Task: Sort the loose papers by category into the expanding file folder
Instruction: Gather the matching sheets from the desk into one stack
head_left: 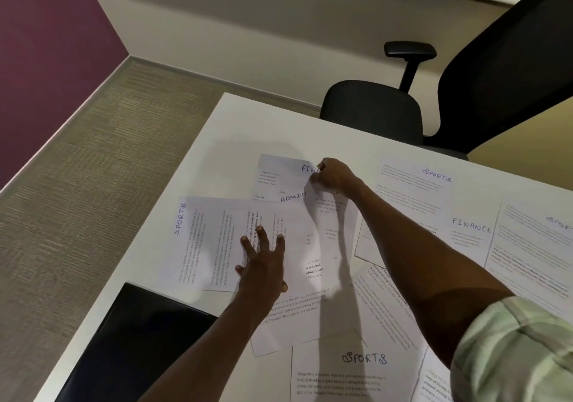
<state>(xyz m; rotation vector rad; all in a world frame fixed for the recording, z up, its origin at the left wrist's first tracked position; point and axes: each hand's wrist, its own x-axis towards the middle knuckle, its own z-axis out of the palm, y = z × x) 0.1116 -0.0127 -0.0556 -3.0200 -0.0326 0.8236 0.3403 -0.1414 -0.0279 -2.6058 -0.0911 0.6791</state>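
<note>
Pinching a sheet [328,215] with right hand [333,174], left hand [263,262] spread flat on papers [214,240]; nothing filed, black folder [139,339] untouched.

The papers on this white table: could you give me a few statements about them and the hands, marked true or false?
1. The right hand pinches a sheet's edge. True.
2. The left hand holds a pen. False: it lies spread, fingers straight, on the papers.
3. Every sheet says SPORTS. False: the FINANCE sheet and the ADMIN sheet show too.
4. A black chair stands beyond the table. True.
5. The black folder lies at the table's near left. True.
</note>
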